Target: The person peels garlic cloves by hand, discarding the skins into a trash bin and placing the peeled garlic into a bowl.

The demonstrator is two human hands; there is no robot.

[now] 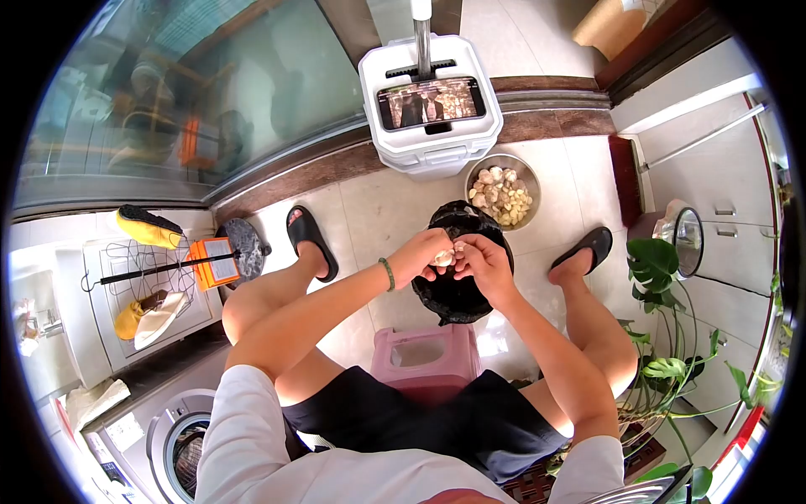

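Over a bin lined with a black bag (453, 309), both hands meet. My left hand (422, 255) has its fingers closed round a pale garlic bulb (443, 258). My right hand (487, 267) touches the bulb from the other side, fingers pinched together; a small piece seems to be between them, too small to make out. Just beyond the bin, a metal bowl (536, 186) holds garlic bulbs and several loose cloves (512, 204).
A phone (431, 102) lies on a white mop bucket (432, 155) ahead. A pink stool (426, 353) stands between my legs. Plants (653, 265) and cabinets (730, 277) are at right, a wire rack with shoes (151, 231) and a washing machine (180, 433) at left.
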